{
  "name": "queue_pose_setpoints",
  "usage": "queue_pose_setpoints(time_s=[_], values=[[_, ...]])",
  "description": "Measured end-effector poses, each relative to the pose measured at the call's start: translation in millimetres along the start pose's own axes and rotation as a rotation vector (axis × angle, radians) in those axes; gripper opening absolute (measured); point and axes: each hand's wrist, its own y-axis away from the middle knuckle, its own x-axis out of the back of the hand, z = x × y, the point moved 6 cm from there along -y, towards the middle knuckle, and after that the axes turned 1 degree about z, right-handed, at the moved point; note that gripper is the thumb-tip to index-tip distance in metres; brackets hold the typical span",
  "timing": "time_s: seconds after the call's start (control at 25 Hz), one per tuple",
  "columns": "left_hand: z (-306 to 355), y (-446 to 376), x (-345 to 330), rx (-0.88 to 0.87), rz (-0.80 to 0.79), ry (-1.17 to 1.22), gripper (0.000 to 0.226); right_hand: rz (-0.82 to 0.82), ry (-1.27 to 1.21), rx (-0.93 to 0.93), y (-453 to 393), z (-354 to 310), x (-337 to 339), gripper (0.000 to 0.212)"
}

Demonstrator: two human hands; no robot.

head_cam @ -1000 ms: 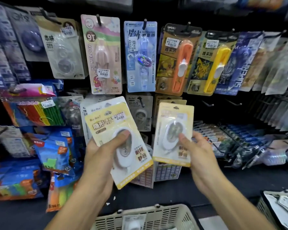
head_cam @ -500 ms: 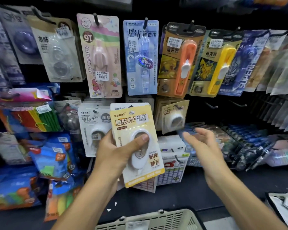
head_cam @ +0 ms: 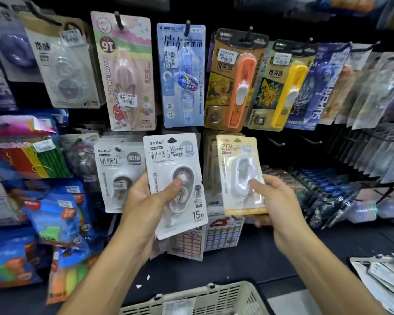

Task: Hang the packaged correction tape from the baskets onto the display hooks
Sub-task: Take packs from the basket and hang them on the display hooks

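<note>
left hand grips white correction tape pack before the display | right hand pinches yellow pack | we judge them light, stiff cards (slick blisters) | hold low, hang-hole free

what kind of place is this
Most likely a stationery shop aisle: carded packs with price stickers, such as the blue correction tape pack, hang on display hooks, and a restocking basket sits below.
</note>
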Motion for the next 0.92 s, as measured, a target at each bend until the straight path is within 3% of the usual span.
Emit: queue_pose_setpoints(time_s=[0.16,0.28,0.44,0.6,0.68,0.8,0.88,0.92], values=[[3.0,-0.2,2.0,0.0,0.043,0.064,0.027,0.103,0.106,0.056,-0.9,-2.9,17.1,0.015],[3.4,-0.5,2.2,0.004,0.052,0.059,0.029,0.085,0.13,0.122,3.0,-5.3,17.9,0.019],[3.0,1.0,0.2,0.009,0.054,0.044,0.029,0.084,0.083,0.072,-0.8,-2.3,15.0,0.021],[0.9,-0.1,1.8,0.0,0.062,0.004,0.026,-0.013,-0.058,-0.083,1.6,13.5,1.1,0.058],[-3.3,1.2,-2.1,0.024,0.023,-0.048,0.028,-0.125,0.015,-0.009,11.6,17.6,-18.8,0.067],[-13.9,6.7,-15.0,0.114,-0.126,-0.122,0.032,-0.379,-0.145,0.093,31.8,19.6,-59.8,0.063],[-11.2,8.0,-11.4,0.082,-0.078,-0.189,0.028,-0.383,-0.243,0.128,31.1,15.8,-69.9,0.049],[-3.9,6.5,-4.6,-0.009,-0.016,-0.352,0.026,-0.364,-0.21,0.165,29.2,11.8,-72.7,0.041]])
